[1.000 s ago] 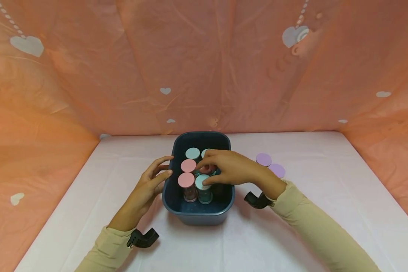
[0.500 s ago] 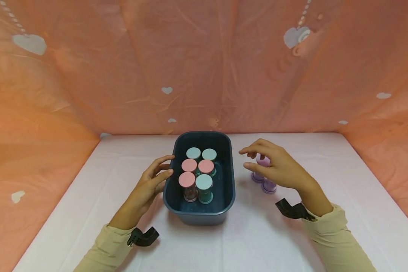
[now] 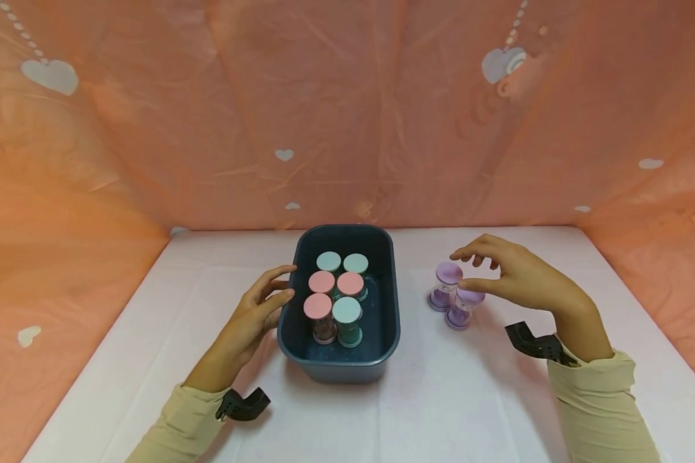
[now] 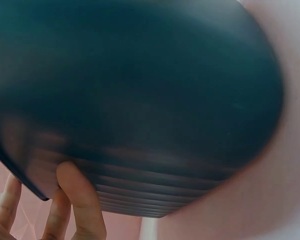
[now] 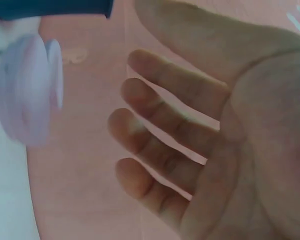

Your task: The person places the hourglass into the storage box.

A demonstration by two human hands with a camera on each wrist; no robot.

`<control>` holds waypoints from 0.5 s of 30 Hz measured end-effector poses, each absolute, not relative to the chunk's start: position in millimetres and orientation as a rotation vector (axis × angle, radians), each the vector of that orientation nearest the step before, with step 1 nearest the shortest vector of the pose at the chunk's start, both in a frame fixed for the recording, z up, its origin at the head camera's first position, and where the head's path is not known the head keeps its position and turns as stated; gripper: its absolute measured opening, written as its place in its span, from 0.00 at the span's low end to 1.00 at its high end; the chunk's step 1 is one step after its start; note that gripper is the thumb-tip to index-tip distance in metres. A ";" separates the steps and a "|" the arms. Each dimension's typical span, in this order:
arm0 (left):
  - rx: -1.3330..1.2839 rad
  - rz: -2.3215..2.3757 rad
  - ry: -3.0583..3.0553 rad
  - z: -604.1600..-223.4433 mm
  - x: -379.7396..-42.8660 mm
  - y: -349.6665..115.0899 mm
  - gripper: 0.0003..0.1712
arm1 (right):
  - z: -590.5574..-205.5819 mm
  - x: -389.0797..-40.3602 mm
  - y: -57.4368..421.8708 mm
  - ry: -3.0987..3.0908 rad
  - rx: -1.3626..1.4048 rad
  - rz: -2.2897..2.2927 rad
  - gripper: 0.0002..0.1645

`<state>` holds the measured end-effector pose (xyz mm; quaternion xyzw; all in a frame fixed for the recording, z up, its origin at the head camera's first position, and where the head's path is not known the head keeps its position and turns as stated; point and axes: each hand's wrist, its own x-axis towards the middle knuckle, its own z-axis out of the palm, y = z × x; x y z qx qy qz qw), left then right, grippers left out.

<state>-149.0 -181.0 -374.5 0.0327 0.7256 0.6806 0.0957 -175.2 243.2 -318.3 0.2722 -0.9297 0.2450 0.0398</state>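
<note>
Against the left side of a dark blue bin (image 3: 344, 372) rests my left hand (image 3: 249, 325), fingertips at its rim. In the left wrist view the thumb (image 4: 80, 195) lies along the bin's outer wall (image 4: 140, 90). Inside the bin stand several sand timers, some with pink caps (image 3: 317, 306) and some with pale mint caps (image 3: 347, 310). Two purple sand timers, a rear one (image 3: 442, 292) and a front one (image 3: 459, 314), stand upright right of the bin. My right hand (image 3: 518, 276) hovers beside and above them, thumb and fingers spread, holding nothing.
A white cloth (image 3: 428, 399) covers the tabletop. Orange sheets with white hearts (image 3: 347, 116) hang at the back and both sides. Dark wrist mounts (image 3: 243, 404) jut out from both forearms.
My right hand has come out of the bin and moved right to the purple sand timers, with nothing in it. My left hand has stayed at the bin's rim.
</note>
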 end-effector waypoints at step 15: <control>0.126 2.027 2.135 -379.1 -152.4 -183.8 0.25 | -328.1 -183.2 256.7 -3.093 0.834 0.686 0.25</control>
